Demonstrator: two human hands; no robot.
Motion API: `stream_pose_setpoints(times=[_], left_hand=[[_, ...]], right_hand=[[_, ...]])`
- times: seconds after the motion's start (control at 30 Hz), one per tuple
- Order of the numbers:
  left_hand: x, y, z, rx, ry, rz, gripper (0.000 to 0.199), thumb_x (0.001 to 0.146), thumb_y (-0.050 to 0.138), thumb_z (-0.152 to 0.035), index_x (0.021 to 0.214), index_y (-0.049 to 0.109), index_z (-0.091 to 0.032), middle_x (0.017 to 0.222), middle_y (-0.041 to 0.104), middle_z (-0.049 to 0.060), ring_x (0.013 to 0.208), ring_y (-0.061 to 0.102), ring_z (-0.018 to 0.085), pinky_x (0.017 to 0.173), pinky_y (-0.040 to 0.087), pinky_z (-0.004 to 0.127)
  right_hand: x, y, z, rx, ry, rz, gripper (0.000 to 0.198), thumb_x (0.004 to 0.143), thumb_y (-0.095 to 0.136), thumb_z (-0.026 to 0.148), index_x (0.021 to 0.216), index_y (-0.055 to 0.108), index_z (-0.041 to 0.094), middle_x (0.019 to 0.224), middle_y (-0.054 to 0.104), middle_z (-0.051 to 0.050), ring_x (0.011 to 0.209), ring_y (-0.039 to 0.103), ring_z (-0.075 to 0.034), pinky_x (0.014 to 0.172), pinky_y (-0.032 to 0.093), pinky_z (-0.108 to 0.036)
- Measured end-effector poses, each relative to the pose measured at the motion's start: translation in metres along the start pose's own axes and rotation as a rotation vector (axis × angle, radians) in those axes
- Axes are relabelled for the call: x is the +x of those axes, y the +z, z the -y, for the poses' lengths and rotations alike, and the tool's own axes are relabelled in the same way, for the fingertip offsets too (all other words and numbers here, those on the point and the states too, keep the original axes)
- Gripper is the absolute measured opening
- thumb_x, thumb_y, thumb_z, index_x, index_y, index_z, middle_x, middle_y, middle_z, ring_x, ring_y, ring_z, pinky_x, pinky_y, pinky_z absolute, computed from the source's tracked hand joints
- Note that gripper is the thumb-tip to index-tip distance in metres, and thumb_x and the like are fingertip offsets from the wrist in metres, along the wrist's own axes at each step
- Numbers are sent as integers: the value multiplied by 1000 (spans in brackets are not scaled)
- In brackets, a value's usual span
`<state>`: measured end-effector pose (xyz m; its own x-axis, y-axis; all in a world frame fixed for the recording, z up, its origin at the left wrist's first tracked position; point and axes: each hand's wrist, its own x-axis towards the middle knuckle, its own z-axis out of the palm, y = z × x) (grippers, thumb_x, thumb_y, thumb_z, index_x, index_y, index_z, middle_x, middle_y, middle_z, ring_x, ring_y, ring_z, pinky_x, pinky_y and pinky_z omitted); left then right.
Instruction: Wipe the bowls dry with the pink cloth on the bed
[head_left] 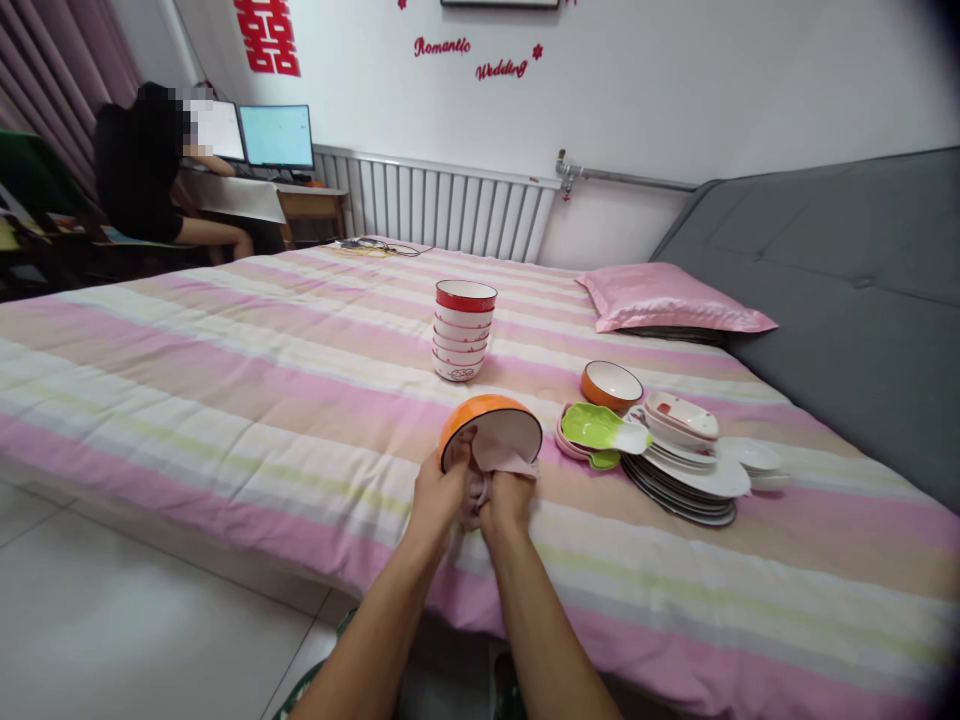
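An orange bowl (472, 408) with a white inside is tilted so its mouth faces me, above the striped bed. My left hand (442, 488) grips its left rim, thumb over the edge. Inside the bowl, my right hand (510, 497) is closed on a pale pink cloth (510, 447) pressed against the inner wall; its fingers are mostly covered by the cloth. Just beyond stands a stack of white bowls (459, 345) with a red-banded bowl (466, 295) on top. To the right sits another orange bowl (609, 388), upright.
Right of my hands lie a green leaf-shaped dish (592, 426), stacked plates (675, 490), oval dishes (681, 415) and small white bowls (757, 457). A pink pillow (667, 298) rests near the grey headboard (825, 250). Cables (379, 246) lie at the far edge. A person (142, 170) sits by monitors (276, 136).
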<state>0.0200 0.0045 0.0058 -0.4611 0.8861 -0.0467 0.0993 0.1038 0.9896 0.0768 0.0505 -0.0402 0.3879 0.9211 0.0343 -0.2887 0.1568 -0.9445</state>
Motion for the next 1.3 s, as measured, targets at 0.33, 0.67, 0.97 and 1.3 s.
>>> stream_pose_setpoints(times=[0.33,0.67,0.97,1.3], left_hand=[[5,-23,-11,411,164,-61,40,80,52,-32,115,59,-16,94,69,10,76,66,21,68,45,29],[7,-34,-12,837,160,-60,28,80,46,-22,101,65,-22,90,72,11,86,65,29,63,37,29],[6,-31,-13,725,164,-48,28,75,44,-12,87,67,-20,78,71,9,78,65,25,59,35,27],[7,-26,-7,497,66,-40,28,83,43,-31,74,66,-18,64,66,9,63,65,23,55,40,27]], right_hand=[[18,-24,28,-210,-242,-228,16,60,64,27,68,52,19,71,59,-4,73,56,-19,62,47,-27],[9,-29,25,-412,-468,46,39,51,71,34,46,33,25,44,33,8,43,32,-9,39,33,-24],[13,-27,29,-373,-460,10,34,52,69,33,53,35,24,50,37,7,48,37,-10,42,37,-23],[24,-25,15,-323,-428,-76,26,55,61,24,63,36,24,53,41,7,51,42,-11,46,38,-22]])
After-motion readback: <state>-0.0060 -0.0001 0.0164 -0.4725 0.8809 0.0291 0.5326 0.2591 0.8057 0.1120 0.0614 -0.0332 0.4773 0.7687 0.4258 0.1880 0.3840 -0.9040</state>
